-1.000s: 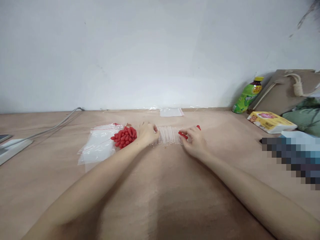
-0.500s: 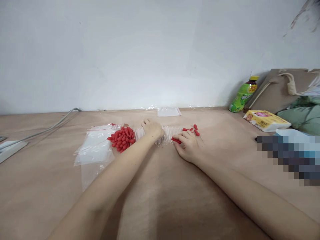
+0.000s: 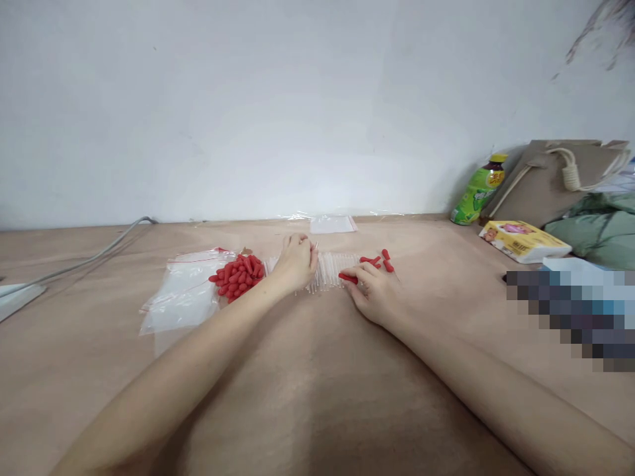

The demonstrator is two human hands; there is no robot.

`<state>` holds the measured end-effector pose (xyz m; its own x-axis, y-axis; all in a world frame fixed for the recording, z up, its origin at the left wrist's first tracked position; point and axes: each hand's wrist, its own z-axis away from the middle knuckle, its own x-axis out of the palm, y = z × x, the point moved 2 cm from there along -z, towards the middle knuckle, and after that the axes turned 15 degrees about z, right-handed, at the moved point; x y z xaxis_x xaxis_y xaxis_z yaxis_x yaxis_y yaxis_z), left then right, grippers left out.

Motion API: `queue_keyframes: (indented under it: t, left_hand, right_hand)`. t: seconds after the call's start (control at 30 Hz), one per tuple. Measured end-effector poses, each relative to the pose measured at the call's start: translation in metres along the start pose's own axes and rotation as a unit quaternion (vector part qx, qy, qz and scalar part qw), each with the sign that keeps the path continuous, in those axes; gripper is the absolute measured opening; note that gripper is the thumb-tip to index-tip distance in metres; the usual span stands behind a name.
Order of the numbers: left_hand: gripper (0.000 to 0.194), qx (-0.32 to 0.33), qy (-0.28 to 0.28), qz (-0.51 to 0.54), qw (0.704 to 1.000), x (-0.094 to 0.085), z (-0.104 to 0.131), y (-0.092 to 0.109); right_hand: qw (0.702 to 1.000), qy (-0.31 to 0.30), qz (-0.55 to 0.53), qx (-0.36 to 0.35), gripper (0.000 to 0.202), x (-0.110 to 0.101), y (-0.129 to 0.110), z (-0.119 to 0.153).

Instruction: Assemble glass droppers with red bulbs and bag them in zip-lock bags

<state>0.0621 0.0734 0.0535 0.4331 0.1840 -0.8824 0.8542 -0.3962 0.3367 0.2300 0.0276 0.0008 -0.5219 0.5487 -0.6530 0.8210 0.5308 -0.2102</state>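
My left hand [image 3: 296, 261] is closed over the row of thin clear dropper tubes [image 3: 330, 270], with the end of one tube showing at its fingertips. My right hand [image 3: 373, 287] lies at the row's right end and pinches a red rubber bulb [image 3: 348, 278] between thumb and fingers. To the left of the tubes sits a heap of red rubber bulbs [image 3: 238, 277]. Just beyond my right hand lie several more red bulbs [image 3: 387, 264], at least one with a clear tube attached.
Clear zip bags [image 3: 181, 291] lie left of the heap, and a small one [image 3: 332, 225] by the wall. On the right stand a green bottle [image 3: 479, 192], a yellow tissue pack [image 3: 523, 241] and a grey-brown bag [image 3: 536, 185]. A grey cable [image 3: 109, 248] crosses the left side.
My left hand has drawn back from the tubes, its fingers now closed, with a tube end showing. The right hand keeps its pinch on the red bulb.
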Motion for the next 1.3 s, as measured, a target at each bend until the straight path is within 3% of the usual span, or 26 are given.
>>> queue_keyframes:
  t: [0.07,0.1,0.23,0.4,0.6,1.13,1.3]
  left_hand:
    - [0.025,0.114,0.015,0.030,0.993,-0.006,0.020,-0.003]
    - [0.024,0.137,0.016,0.024,0.990,-0.007,0.029,-0.006]
    - [0.019,0.122,-0.011,-0.011,0.992,-0.002,0.062,-0.024]
    - [0.019,0.139,-0.008,0.082,0.987,0.008,0.084,-0.034]
    - [0.021,0.184,0.003,0.187,0.965,0.012,0.089,-0.032]
    - [0.027,0.273,0.037,0.156,0.949,0.010,0.091,-0.030]
    - [0.029,0.315,0.063,0.162,0.933,0.009,0.092,-0.029]
  right_hand:
    - [1.000,-0.002,0.011,0.006,0.015,-0.004,-0.004,-0.001]
    - [1.000,-0.005,0.007,0.003,0.015,-0.005,-0.005,-0.001]
    - [0.997,-0.046,-0.050,-0.026,0.012,-0.005,-0.010,0.000]
    - [0.992,-0.093,-0.081,-0.035,0.014,-0.003,-0.014,0.005]
    - [0.984,-0.111,-0.117,-0.070,0.024,0.001,-0.019,0.009]
    - [0.976,-0.112,-0.176,-0.062,0.017,0.004,-0.022,0.008]
    - [0.976,-0.081,-0.187,-0.075,0.014,0.010,-0.020,0.010]
